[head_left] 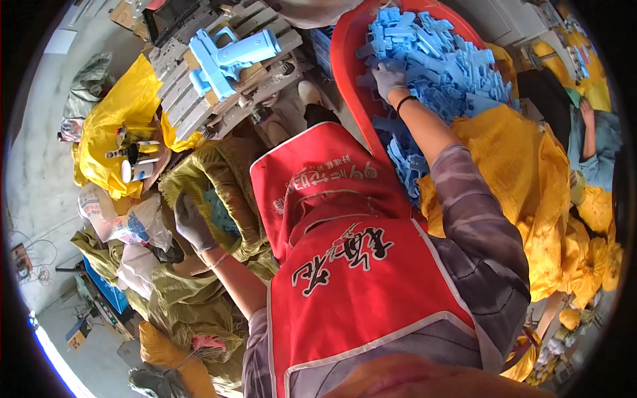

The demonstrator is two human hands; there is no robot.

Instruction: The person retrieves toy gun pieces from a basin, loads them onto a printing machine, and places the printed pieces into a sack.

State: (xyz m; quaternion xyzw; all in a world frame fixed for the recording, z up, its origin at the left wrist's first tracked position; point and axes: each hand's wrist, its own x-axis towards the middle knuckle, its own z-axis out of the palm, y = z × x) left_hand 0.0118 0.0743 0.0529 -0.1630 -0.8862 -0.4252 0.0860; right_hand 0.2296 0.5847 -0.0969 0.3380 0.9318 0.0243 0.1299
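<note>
My right hand [390,79], in a grey glove, reaches into a heap of blue plastic toy gun parts [441,56] in a red tub [345,56]. Its fingers bend over a part at the heap's left side; the fingertips are partly hidden. My left hand [192,222], also gloved, hangs at the rim of an olive woven sack [245,176], fingers stretched and nothing seen in them. More blue parts lie inside that sack. Ahead, a blue toy pistol [232,56] rests on a grey slatted stand [265,23], out of reach of both hands.
Yellow sacking [511,179] hangs over the tub's near side. At left, a stool with a yellow cover [116,113] bears cans and a white cup [137,171]. Plastic bags [126,219] lie below it. Another person's arm [588,126] shows at far right.
</note>
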